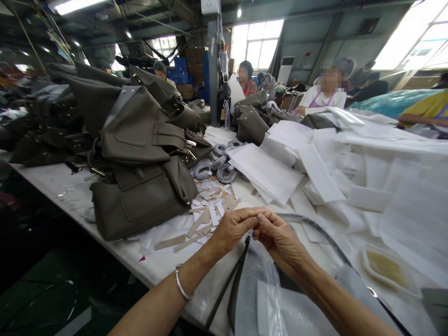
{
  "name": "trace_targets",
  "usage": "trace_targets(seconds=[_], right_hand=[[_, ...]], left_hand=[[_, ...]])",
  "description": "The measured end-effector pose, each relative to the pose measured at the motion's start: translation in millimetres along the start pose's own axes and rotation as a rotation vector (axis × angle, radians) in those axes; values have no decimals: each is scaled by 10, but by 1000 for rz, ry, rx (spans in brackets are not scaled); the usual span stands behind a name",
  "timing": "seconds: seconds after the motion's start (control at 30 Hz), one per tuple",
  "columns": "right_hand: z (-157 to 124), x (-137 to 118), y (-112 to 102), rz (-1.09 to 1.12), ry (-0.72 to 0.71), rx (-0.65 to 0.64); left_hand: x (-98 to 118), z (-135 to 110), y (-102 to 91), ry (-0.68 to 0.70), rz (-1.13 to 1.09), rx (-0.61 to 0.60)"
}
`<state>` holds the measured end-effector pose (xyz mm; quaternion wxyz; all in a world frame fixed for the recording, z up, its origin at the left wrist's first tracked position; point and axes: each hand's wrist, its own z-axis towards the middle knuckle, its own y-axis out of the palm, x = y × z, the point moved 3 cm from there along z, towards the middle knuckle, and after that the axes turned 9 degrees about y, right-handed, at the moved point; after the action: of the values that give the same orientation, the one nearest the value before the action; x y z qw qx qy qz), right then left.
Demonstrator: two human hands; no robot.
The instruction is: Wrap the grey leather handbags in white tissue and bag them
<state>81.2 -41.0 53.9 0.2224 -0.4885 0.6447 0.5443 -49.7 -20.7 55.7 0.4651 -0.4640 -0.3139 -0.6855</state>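
My left hand (231, 229) and my right hand (279, 237) meet fingertip to fingertip above the table, both closed in a pinch. Whatever lies between the fingers is too small or hidden to make out. Behind my right hand, a long strap (324, 233) wrapped in grey curves off to the right. Below the hands lies a bag part (245, 289) with a grey surface, clear plastic and a white sheet (276, 308) over it. A thin dark strap (229, 275) runs down from near my left hand.
Dark grey-brown leather bags (140, 196) are piled at the left. Scraps (206, 217) and grey rolls (226, 172) lie ahead. White sheets (266, 170) heap up on the right, near a clear tray (388, 268) with yellowish contents. Several people sit beyond the table.
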Motion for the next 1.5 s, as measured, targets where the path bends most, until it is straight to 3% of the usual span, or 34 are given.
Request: trace_targets(seconds=[0.13,0.3,0.37,0.5,0.6,0.73,0.83,0.97,1.1,1.2,1.33,1.4,1.5], right_hand=[[53,90,-106,-144,3,55],[142,70,-236,-703,-123,180],[164,59,-237,-781,-108,195],[140,123,-117,-617,161,-80],[48,128,-13,-497,264,-231],[-39,51,60,-334,276,-227],[-42,10,93,-354,270,-177],[-7,28,133,-403,242,-125],[21,-9,114,-403,140,1],[35,-92,50,-412,128,49],[54,-139,-69,-430,179,73],[64,-112,-106,-409,194,82],[74,-64,-113,-323,203,79]], left_hand=[[-165,30,-34,-133,-169,203],[-370,147,-218,-223,-418,470],[-391,207,-300,-215,-481,543],[-369,291,-411,-161,-561,688],[-343,316,-463,-94,-573,788],[-337,314,-511,-37,-557,856],[-368,300,-526,-20,-522,856],[-462,292,-513,-23,-442,806],[-458,263,-454,-58,-323,647],[-252,177,-424,24,-23,436],[76,33,-330,276,548,-45],[134,-22,-294,301,555,-184],[116,-60,-269,219,456,-201]])
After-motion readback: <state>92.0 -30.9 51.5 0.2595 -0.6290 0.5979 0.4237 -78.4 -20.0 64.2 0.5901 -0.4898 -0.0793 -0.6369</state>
